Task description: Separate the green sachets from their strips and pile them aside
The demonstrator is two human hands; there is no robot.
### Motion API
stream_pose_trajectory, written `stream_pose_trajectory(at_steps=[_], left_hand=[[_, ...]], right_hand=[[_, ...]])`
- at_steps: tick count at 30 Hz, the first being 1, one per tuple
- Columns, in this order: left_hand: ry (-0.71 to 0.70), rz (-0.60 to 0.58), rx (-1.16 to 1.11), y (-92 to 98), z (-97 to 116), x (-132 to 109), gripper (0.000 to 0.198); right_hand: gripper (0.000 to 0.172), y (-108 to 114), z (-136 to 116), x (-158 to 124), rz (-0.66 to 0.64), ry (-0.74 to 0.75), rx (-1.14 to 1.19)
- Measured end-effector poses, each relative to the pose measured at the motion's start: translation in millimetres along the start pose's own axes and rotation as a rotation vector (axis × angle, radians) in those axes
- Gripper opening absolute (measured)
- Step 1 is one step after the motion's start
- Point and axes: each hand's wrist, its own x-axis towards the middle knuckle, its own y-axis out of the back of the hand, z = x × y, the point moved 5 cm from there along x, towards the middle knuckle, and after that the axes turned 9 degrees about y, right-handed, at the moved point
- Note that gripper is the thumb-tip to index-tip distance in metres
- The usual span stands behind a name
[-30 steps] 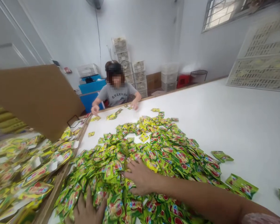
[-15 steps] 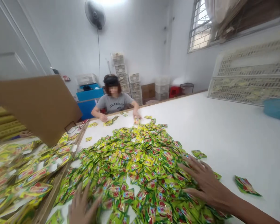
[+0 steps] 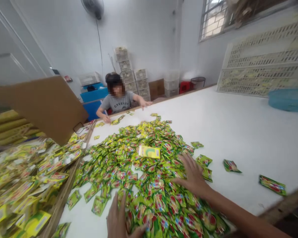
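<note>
A wide heap of small green candy packets point(image 3: 161, 195) with red fruit pictures lies on the white table point(image 3: 238, 132). My left hand point(image 3: 120, 219) rests against the near left side of the heap, its fingers spread. On the heap's right side lies my right hand point(image 3: 192, 175), also with fingers apart and touching packets. Neither hand grips anything that I can see. A larger, flat yellow pouch point(image 3: 149, 152) lies on top of the heap, beyond my hands. Loose packets point(image 3: 230, 166) are scattered to the right.
Left of a wooden rail point(image 3: 64, 195) lie many yellow bags point(image 3: 22, 195), with a cardboard sheet point(image 3: 44, 105) above them. A co-worker point(image 3: 118, 99) sits at the far edge. White crates point(image 3: 258, 62) and a blue basin point(image 3: 288, 100) stand at the right.
My hands have come closer together, with packets pushed inward on the left. The yellow pouch now lies on the heap. The co-worker's outstretched hand has drawn back from the packets.
</note>
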Motion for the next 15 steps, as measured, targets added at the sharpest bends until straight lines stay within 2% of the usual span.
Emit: stream_pose_trajectory(at_steps=[1, 4, 6, 8, 11, 12, 15], left_hand=[[-0.02, -0.016, 0.004, -2.6, 8.3, 6.1, 0.088], [-0.053, -0.155, -0.044, -19.8, 29.4, 18.5, 0.076], [-0.027, -0.2, -0.103, -27.4, 35.6, 23.9, 0.069], [0.024, -0.182, -0.178, -26.1, 34.8, 28.5, 0.061], [0.148, -0.154, -0.361, -15.4, 25.9, 34.0, 0.055], [0.189, -0.162, -0.466, -12.1, 23.6, 35.6, 0.056], [0.265, -0.223, -0.875, -6.6, 26.0, 40.8, 0.069]], right_hand=[[0.099, 1.1, -9.9, 15.7, 0.001, 0.038, 0.012], [0.101, -12.8, -41.1, 55.1, -0.182, 0.266, 0.063], [0.09, -20.9, -52.4, 74.2, -0.23, 0.321, 0.075], [0.068, -24.9, -59.2, 86.2, -0.23, 0.316, 0.075], [0.03, -24.9, -79.3, 84.4, -0.19, 0.292, 0.201], [0.024, -24.6, -90.0, 79.1, -0.177, 0.262, 0.305], [0.036, -27.8, -130.4, 61.4, -0.209, 0.188, 0.662]])
